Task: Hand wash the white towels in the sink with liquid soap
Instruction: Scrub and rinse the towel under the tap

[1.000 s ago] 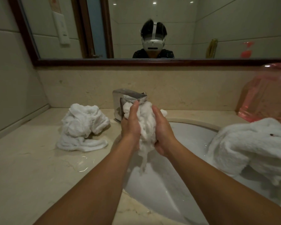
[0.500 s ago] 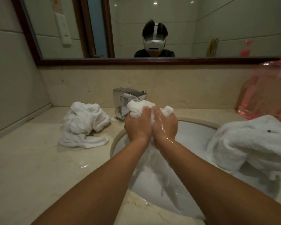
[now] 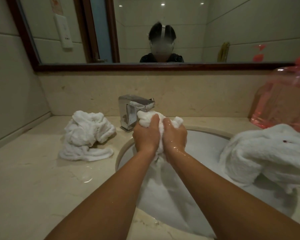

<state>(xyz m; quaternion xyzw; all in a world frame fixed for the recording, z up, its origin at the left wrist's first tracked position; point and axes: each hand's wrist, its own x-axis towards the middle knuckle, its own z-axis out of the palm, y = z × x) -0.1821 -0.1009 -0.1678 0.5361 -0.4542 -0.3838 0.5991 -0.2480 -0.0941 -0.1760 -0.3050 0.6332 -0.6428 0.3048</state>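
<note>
A wet white towel (image 3: 160, 122) is bunched over the white oval sink (image 3: 206, 141), just under the chrome faucet (image 3: 128, 110). The left hand (image 3: 146, 137) and right hand (image 3: 175, 135) (both glistening) grip it tightly. Another white towel (image 3: 87, 135) lies left; a pink, seemingly soap-filled bottle (image 3: 280, 101) stands far right.

L forearm (image 3: 111, 196) & R forearm (image 3: 223, 187) are showing bare up to the wrists, and L hand (image 3: 146, 137) & R hand (image 3: 175, 135) are going bare too. R hand & wrist are glistening wet w/ drops catching the light, while L hand is looking duller. In the mirror (image 3: 163, 66) the reflection is wearing a dark top (image 3: 161, 58) w/ a faint lighter pattern at the shoulders, & a white strap (image 3: 163, 32) is running front-to-back over the head, approx. centred.
</note>
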